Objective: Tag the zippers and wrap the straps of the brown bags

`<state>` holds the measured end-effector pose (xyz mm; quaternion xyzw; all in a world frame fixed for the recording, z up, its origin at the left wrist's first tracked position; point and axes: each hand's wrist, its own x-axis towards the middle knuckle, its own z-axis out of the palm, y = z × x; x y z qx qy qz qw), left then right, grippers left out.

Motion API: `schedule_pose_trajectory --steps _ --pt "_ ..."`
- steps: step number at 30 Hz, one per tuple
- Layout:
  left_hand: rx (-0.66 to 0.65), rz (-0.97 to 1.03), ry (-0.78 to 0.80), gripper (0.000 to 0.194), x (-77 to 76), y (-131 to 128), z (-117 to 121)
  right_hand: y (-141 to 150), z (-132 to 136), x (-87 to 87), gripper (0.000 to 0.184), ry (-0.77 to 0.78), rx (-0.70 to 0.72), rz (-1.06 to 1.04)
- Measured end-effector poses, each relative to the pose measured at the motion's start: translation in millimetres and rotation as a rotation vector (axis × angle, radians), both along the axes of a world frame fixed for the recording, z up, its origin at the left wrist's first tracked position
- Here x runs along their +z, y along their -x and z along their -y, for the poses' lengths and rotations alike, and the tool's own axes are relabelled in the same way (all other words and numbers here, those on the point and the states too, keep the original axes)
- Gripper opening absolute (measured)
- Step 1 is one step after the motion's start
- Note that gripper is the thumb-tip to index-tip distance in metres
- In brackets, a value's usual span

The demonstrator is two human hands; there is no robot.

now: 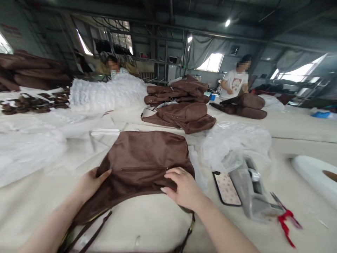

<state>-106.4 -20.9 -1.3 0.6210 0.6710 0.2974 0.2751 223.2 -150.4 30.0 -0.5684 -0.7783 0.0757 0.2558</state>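
A brown handbag (pixel 147 151) lies flat on the pale table in front of me, a zipper line across its face and its straps hanging toward me. My left hand (pixel 91 184) grips the bag's left side, thumb on top and the other fingers mostly hidden beyond the edge. Over the lower right of the bag is my right hand (pixel 184 186), its fingers curled on the fabric by the zipper's right end and its thumb at the near edge.
More brown bags (pixel 181 105) are piled behind. Clear plastic bags (pixel 237 140) lie to the right, near a phone (pixel 228 188), red-handled scissors (pixel 285 218) and a white roll (pixel 313 172). Stacked plastic-wrapped material (pixel 105 93) stands left. A person (pixel 235 82) works across the table.
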Motion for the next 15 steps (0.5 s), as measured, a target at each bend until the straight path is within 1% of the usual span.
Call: schedule_pose_trajectory --steps 1,3,5,6,8,11,13,15 --pt "-0.014 -0.048 0.004 0.046 -0.7 -0.4 -1.8 -7.7 -1.8 2.2 0.018 -0.018 -0.073 -0.011" --pt "-0.032 -0.064 0.021 0.049 -0.9 1.5 -0.7 -27.4 -5.8 3.0 0.021 -0.028 -0.299 0.021" --pt "-0.039 -0.007 0.014 0.051 -0.6 5.1 3.7 -49.0 -10.9 -2.3 0.02 0.03 -0.535 0.127" --pt "-0.048 0.028 0.019 0.052 -0.6 6.9 6.1 -58.6 -13.6 -7.0 0.019 0.084 -0.611 0.191" --pt "-0.062 0.08 0.032 0.054 -0.9 9.3 9.8 -72.4 -18.7 -17.9 0.02 0.193 -0.669 0.294" --pt "-0.073 0.111 0.036 0.055 -1.2 9.9 11.8 -78.9 -23.2 -29.6 0.018 0.265 -0.656 0.337" --pt "-0.074 0.119 0.029 0.057 -0.8 8.9 12.0 -77.8 -23.4 -29.8 0.02 0.275 -0.651 0.325" --pt "-0.077 0.14 0.028 0.058 0.1 7.6 12.7 -76.2 -21.3 -24.0 0.021 0.274 -0.66 0.311"
